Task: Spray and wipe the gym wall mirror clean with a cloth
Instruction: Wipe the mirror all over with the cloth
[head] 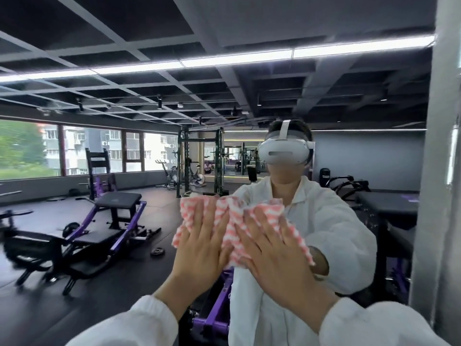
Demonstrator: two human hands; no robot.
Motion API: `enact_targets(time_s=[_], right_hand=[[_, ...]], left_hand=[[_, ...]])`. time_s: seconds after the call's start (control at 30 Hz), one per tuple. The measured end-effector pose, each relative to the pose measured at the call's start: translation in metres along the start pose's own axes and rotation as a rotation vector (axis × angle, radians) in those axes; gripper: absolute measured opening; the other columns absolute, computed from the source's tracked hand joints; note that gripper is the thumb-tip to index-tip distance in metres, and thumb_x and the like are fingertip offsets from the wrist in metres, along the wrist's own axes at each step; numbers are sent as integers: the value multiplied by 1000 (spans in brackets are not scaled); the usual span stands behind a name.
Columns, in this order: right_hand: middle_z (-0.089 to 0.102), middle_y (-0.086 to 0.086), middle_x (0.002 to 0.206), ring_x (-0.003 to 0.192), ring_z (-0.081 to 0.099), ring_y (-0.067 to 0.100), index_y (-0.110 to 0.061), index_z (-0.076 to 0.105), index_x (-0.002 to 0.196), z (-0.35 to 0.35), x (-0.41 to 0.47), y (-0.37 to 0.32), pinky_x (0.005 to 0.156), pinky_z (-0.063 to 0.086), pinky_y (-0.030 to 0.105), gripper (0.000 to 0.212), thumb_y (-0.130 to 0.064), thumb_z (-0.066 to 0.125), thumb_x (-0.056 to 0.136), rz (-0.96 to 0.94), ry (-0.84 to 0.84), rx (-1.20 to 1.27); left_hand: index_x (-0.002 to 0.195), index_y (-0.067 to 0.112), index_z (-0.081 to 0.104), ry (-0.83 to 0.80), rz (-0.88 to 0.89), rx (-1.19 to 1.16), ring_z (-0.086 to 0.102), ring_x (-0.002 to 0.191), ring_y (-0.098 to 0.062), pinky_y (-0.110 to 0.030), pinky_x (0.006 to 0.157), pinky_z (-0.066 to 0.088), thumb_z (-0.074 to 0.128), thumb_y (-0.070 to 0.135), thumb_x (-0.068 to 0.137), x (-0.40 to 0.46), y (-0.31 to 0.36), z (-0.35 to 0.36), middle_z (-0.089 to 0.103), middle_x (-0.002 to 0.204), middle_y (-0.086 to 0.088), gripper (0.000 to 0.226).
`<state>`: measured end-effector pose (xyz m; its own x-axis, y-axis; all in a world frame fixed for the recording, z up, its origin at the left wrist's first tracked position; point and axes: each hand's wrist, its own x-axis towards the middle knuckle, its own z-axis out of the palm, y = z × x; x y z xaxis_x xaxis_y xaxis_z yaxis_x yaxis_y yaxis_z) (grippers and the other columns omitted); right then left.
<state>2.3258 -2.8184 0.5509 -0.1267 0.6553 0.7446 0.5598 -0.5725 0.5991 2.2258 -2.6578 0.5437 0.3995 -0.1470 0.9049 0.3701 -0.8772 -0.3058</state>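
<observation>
The wall mirror [124, 245] fills nearly the whole view and reflects the gym and me in a white jacket with a headset. A pink-and-white checked cloth [232, 221] lies flat against the glass at chest height. My left hand [199, 245] presses its left part with straight, spread fingers. My right hand [272, 255] presses the right part the same way. Both palms lie flat on the cloth, side by side. No spray bottle is in view.
A grey pillar or mirror frame [439, 171] runs down the right edge. The reflection shows purple weight machines [99, 228], a loose weight plate [157, 251] on the dark floor, racks, exercise bikes and windows behind me.
</observation>
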Motion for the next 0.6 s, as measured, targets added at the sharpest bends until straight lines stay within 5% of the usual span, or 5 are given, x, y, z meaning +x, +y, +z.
enact_targets(time_s=[0.27, 0.37, 0.6], right_hand=[[12, 7, 156, 144, 11, 32, -14, 25, 148, -54, 159, 87, 114, 4, 53, 64, -48, 17, 95, 129, 123, -40], [-5, 5, 160, 146, -4, 31, -19, -1, 152, -75, 216, 114, 114, -1, 54, 65, -52, 10, 97, 189, 38, -77], [-6, 7, 160, 146, -6, 31, -14, -4, 152, -90, 255, 124, 116, 2, 49, 69, -52, 8, 95, 255, 27, -11]], left_hand=[[149, 17, 0, 75, -113, -25, -3, 143, -29, -42, 117, -4, 2, 49, 98, 146, -80, -40, -4, 154, -12, 60], [142, 24, -15, 0, -162, 7, -18, 139, -21, -39, 112, -8, -10, 58, 87, 199, -111, -62, -15, 154, -6, 65], [148, 24, -14, -48, -214, 44, -15, 144, -26, -41, 115, -6, -3, 49, 95, 239, -127, -79, -15, 158, -7, 59]])
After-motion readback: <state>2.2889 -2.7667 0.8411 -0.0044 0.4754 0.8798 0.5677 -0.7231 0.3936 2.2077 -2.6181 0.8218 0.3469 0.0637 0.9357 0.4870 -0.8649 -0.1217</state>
